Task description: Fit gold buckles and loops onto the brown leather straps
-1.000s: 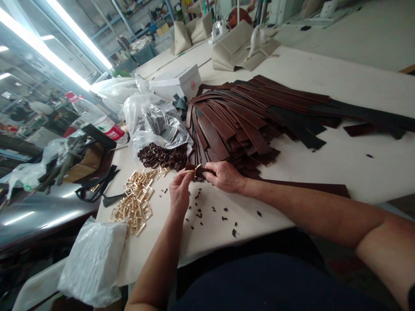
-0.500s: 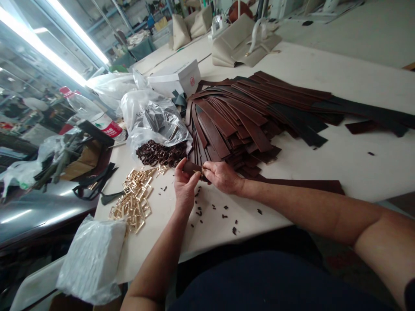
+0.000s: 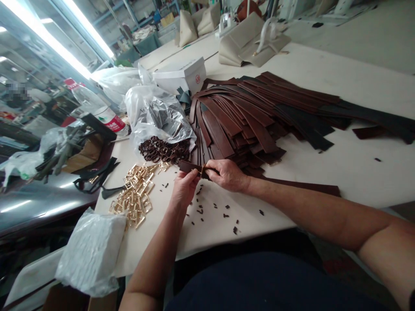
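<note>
Between my hands is a dark brown leather strap, with a gold buckle around it. My left hand is closed on the strap and the buckle's left side, its thumb on top. Right of the buckle, my right hand pinches the strap, its fingers curled in. Just behind lies a fanned pile of brown leather straps. A heap of gold rectangular buckles is left of my left hand. Small dark leather loops spill near a plastic bag.
Small dark scraps are scattered on the white table below my hands. A plastic-wrapped white packet rests at the table's left edge. Further back are a white box, a bottle and a beige bag.
The strap's end now sticks out further left past my left fingers, which have shifted nearer the buckle. My right fingers have curled more around the strap. The view has shifted slightly.
</note>
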Action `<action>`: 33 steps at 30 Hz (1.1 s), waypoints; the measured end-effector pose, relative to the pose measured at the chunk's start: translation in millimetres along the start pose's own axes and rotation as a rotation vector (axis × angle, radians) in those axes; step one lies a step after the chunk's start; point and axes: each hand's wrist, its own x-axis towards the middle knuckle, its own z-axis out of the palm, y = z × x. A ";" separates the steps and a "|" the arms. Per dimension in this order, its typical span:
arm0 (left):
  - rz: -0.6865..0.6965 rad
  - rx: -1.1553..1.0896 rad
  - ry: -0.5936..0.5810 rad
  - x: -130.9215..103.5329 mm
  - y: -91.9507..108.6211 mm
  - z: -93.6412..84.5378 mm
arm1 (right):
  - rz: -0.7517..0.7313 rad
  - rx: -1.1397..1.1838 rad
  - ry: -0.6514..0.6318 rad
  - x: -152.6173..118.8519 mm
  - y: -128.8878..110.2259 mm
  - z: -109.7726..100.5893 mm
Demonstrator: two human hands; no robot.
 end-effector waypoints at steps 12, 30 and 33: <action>-0.025 -0.050 -0.041 -0.2 -4.2 -0.8 | -0.003 0.005 0.011 -0.7 -1.4 5.9; -0.093 -0.129 -0.063 -6.1 -0.2 3.1 | -0.054 0.166 -0.073 -5.7 -5.0 -2.4; -0.027 -0.115 -0.041 2.9 -3.3 3.3 | 0.003 0.096 0.021 -7.7 16.6 4.5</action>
